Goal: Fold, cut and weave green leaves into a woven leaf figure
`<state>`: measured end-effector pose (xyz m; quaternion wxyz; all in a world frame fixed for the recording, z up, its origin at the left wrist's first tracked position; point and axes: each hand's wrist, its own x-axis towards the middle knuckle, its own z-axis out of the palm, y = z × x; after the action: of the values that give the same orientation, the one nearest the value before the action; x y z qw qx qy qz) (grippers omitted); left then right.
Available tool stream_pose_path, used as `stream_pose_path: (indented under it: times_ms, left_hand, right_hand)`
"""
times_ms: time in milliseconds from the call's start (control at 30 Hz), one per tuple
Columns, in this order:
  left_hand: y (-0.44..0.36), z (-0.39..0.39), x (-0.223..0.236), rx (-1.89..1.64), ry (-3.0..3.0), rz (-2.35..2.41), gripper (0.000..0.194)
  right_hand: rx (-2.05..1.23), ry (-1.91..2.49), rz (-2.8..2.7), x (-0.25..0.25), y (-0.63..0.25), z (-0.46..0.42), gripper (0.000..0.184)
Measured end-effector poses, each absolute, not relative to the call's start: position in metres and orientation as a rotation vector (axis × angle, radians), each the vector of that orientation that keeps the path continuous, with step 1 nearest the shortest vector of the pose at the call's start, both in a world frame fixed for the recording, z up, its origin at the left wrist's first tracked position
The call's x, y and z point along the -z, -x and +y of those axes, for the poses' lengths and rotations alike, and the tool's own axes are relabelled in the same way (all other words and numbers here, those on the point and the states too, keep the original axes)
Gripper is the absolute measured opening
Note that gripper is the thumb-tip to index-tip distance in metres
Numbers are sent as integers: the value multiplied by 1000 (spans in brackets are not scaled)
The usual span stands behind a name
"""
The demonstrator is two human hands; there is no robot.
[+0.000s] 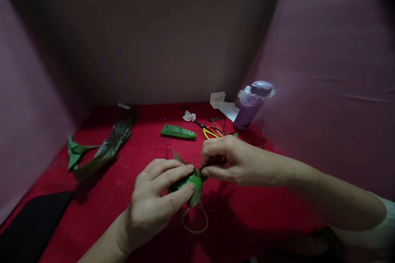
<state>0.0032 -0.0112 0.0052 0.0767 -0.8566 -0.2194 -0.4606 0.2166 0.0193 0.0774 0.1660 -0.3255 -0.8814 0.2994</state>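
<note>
My left hand [163, 197] grips a small bundle of folded green leaf [195, 197], thumb on the near side and fingers over the top. A thin, pale brown loop of string or fibre [195, 232] hangs from the bundle's near end. At the bundle's right edge, my right hand [226, 160] is closed in a pinch, its fingertips at a dark strip that I cannot make out clearly. A dry brownish leaf tip [177, 156] sticks up behind the left fingers. The bundle's far side is hidden by my fingers.
Beyond my hands lie a cut green leaf piece [178, 131], scissors with red and yellow handles [212, 132] and crumpled white tissue [189, 116]. A purple bottle [249, 111] stands back right beside white papers [228, 111]. At left are a long leaf [109, 148], a folded leaf figure [75, 152] and a black flat item [35, 226].
</note>
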Motion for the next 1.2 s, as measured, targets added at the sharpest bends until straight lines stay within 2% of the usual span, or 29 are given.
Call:
stream_pose_path:
  times_ms: [100, 200, 300, 533, 700, 867, 1067, 1200]
  left_hand:
    - [-3, -11, -3, 1356, 2600, -661, 14]
    - [-3, -11, 1, 1338, 2631, -660, 18]
    - [-3, -10, 4, 1343, 2658, -669, 20]
    - [-6, -10, -3, 1410, 2686, -657, 22]
    - [-6, -11, -3, 1470, 2739, -648, 27]
    - [-5, -11, 3, 1540, 2742, -636, 27]
    - [-6, -11, 1, 1556, 2754, -636, 26]
    - [-5, -11, 3, 1539, 2731, -661, 27]
  right_hand:
    - [-892, 1040, -2526, -80, -215, 22, 13]
    - [-1167, 1124, -2515, -81, -216, 28, 22]
    - [-1343, 1133, -2482, -80, -216, 32, 21]
    - [-1360, 1065, -2508, -80, -209, 23, 12]
    - [-1362, 1071, -2464, -77, -209, 25, 18]
    - [-1568, 1094, -2288, -73, -213, 30, 26]
    - [-1789, 1030, -2182, -71, -214, 29, 14]
    - [-1608, 1051, -2269, -77, -214, 22, 2]
